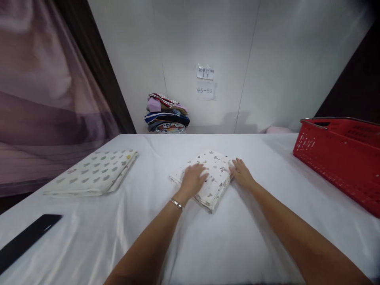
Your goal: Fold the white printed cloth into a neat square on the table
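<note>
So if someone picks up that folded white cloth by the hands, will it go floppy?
Probably floppy: the folded cloth has layered, uneven edges that look soft. It might unfold if lifted by one corner, since no fastening shows. It likely won't roll, because it lies flat on the table.

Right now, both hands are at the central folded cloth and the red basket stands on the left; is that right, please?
Not quite: the head view shows the red basket standing on the right. The left hand and right hand are indeed at the central folded cloth.
</note>
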{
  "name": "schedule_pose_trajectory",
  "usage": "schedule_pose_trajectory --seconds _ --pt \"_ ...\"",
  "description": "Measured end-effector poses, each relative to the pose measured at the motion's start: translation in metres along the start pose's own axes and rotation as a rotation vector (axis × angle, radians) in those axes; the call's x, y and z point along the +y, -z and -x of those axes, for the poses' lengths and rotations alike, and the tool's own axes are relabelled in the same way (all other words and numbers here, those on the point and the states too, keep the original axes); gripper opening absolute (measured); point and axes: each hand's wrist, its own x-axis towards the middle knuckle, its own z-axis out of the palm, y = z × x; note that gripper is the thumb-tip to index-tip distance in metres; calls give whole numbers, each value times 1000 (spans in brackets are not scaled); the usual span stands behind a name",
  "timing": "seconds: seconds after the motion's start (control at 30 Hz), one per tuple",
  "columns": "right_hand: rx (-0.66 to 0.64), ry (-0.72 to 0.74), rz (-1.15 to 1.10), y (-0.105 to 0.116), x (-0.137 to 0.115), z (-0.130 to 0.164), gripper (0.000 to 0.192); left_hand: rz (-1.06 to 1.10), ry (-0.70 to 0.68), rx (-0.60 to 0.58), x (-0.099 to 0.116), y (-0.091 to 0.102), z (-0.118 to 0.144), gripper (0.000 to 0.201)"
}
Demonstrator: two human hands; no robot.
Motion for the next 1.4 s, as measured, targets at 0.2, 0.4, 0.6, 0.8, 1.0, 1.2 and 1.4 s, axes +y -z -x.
schedule_pose_trajectory --seconds 0.2,0.4,0.6,0.8,1.0,1.2,1.4 --pt "26 -354 -444 -16 -18 38 74 53 489 23 -73 21 2 43" --pt "38 -368 -522 -31 -22 18 80 123 627 -54 -55 21 18 45" --pt "40 -370 -478 -8 -11 -17 76 341 584 -141 -26 17 54 49" --pt "190 -306 -532 22 -25 26 39 267 437 90 -16 14 66 44" --pt "139 -323 -500 35 -40 87 23 133 51 178 2 7 65 30" --pt "4 -388 -483 39 -43 113 20 99 -143 -1 48 -1 55 21" --pt "-98 -307 -489 33 -41 117 22 70 -145 -153 90 -21 35 20"
